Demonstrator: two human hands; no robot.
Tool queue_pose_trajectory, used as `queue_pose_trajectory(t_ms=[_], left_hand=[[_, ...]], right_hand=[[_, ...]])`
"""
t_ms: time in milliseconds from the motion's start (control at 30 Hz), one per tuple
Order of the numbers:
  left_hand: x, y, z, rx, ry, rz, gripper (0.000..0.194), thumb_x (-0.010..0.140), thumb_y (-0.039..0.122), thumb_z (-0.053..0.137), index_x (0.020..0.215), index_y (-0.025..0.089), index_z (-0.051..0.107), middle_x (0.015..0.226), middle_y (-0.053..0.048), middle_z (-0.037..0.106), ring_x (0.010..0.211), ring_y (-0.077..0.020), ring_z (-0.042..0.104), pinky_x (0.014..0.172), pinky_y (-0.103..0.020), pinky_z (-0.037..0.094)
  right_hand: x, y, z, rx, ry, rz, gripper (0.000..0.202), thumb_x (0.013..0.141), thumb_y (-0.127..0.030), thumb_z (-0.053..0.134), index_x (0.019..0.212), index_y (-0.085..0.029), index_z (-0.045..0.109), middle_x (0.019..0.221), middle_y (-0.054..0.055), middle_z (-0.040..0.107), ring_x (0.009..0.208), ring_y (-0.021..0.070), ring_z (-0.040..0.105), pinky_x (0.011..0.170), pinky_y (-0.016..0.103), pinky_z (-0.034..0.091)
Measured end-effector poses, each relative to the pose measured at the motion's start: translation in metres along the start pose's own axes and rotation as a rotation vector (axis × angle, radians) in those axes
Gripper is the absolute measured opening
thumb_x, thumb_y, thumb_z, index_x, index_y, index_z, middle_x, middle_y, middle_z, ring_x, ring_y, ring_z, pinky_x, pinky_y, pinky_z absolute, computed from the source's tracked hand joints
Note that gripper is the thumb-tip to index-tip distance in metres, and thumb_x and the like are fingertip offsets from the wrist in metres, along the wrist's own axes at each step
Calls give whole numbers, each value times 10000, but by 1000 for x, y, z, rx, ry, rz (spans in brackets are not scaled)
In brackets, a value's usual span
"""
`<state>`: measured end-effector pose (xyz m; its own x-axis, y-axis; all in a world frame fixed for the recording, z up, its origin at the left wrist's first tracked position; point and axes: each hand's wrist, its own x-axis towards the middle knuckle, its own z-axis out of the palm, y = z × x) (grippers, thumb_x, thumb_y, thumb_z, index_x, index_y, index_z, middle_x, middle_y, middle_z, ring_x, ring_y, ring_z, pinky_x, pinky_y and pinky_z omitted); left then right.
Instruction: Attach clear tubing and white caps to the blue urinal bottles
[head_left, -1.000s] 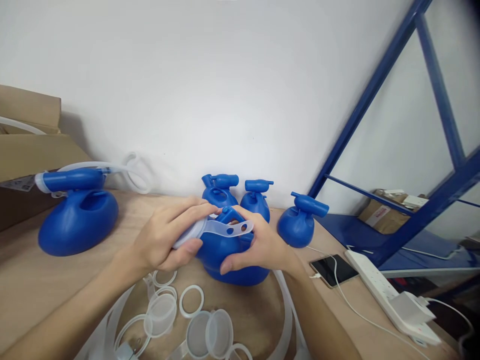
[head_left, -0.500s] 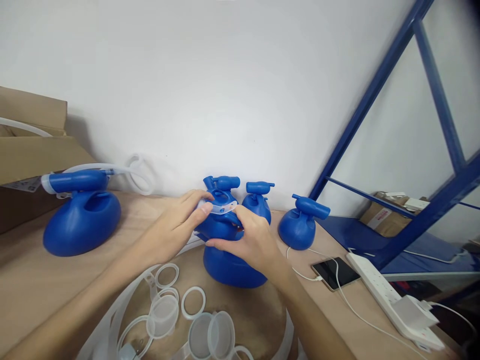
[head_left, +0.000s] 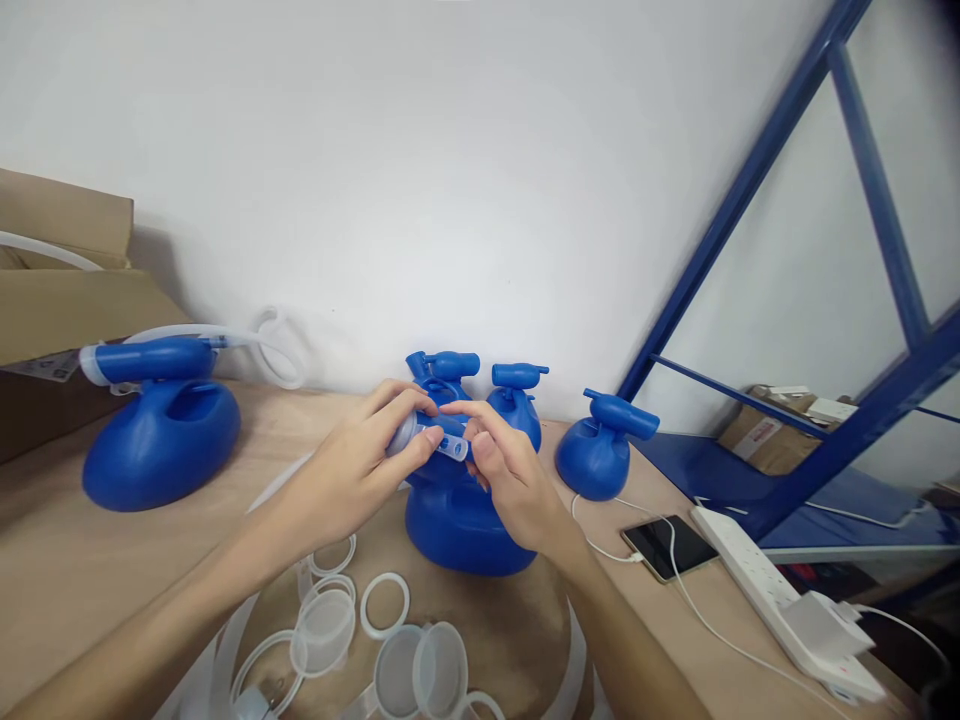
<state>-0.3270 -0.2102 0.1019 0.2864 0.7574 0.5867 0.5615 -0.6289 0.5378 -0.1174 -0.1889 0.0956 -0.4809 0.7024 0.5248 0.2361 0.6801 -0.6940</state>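
A blue plastic urine bottle (head_left: 469, 535) stands in front of me, with its upper part largely hidden behind my hands. My left hand (head_left: 375, 440) is closed on a translucent cap (head_left: 403, 432) at the left end of the bottle's spout. From the cap a clear strap with holes (head_left: 452, 447) runs along the spout to the right. My right hand (head_left: 514, 470) curls around the spout's right end; its index finger reaches over the top towards my left fingertips, and its thumb is bent beside the strap's end.
Loose translucent caps (head_left: 440, 668) and rings (head_left: 385, 605) lie in front. More blue bottles stand at the left (head_left: 161, 445), behind, and at the right (head_left: 592, 458). A phone (head_left: 670, 547), power strip (head_left: 780, 600), cardboard box (head_left: 67, 310) and blue metal frame (head_left: 720, 230) surround the workspace.
The clear strap, earlier raised and bowed between both hands, now lies lower along the spout. My right thumb has lifted from the bottle's body, and its index finger now stretches left.
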Motion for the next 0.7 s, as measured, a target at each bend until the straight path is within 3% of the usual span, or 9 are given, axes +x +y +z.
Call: queue_pose_trajectory(t_ms=[233,467,700], left_hand=[[-2,4,-2,-39,21,-7,376,1080,476,401,1117,219,673,1183,-53,668,1103,-227,646,945,-356,487],[-1,6,-1,-34,76,14,337,988,548,608,1037,219,666,1091,-25,677,1026,-217,648,924,-336,466],[0,3,0,-62,66,46,272,1051,449,539,1046,222,689,1076,-25,685,1007,-192,649,904,-312,474]], right_hand=[[1,1,0,-43,41,-71,319,1062,-356,494,1306,-241,665,880,2,626,784,164,589,758,294,463],[0,1,7,-75,68,-151,248,1086,-361,468,1130,-223,669,954,20,700,788,157,634,765,282,472],[-2,-1,8,-79,110,-157,232,1070,-358,475,1119,-221,657,875,2,685,735,148,619,721,279,476]])
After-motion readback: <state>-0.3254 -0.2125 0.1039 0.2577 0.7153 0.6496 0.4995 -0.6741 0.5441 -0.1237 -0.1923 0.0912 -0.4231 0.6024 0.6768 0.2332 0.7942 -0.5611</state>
